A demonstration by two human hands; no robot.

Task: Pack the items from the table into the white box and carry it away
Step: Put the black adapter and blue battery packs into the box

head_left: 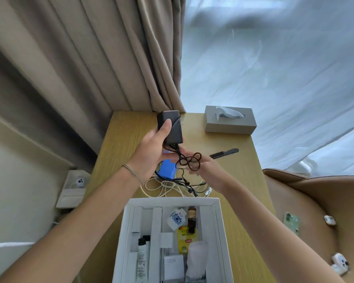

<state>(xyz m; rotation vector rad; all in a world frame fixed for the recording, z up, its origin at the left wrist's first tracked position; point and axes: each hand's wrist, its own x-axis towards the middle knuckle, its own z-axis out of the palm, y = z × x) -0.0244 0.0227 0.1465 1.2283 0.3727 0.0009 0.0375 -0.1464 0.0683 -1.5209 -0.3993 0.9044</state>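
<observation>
I've got the charger (170, 127) clamped in my left hand (151, 152), held up over the table (243, 176), long axis running away from me, cord end toward me. My right hand (204, 166) pinches the bunched black cord (192, 161) hanging from it. The box (217, 221) sits open straight below and nearer to me, so the drop looks like down and back, probably into a free compartment on the left. In between lie the blue pack (167, 169) and white cables (161, 188); a trailing cord could snag those. Comb (224, 153) and tissue box (230, 119) sit well off right.
</observation>
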